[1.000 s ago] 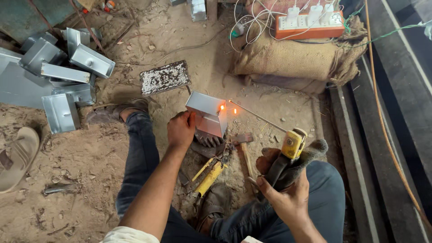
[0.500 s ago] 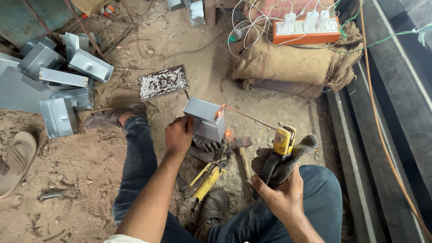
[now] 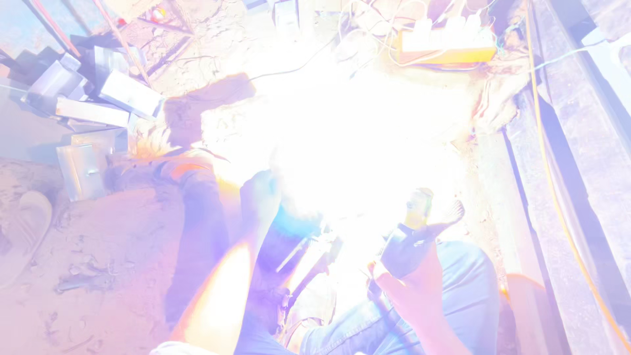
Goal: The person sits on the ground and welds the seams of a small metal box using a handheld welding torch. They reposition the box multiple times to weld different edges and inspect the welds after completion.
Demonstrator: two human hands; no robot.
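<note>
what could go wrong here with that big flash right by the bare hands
1. The white flare sits just beyond the left hand, which is bare, so burns or sparks on skin seem likely.
2. The glare hides the piece being worked on, so the yellow-tipped tool in the right hand could wander off its spot.
3. Cables and a power strip lie on the ground close to the flare, so sparks might reach them.

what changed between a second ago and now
A white glare has flared up where small orange sparks showed before, washing out the metal box that the left hand held; whether its grip still holds cannot be seen. The right hand still holds the yellow-tipped tool in the same place. The metal boxes at left and the power strip have not moved.
</note>
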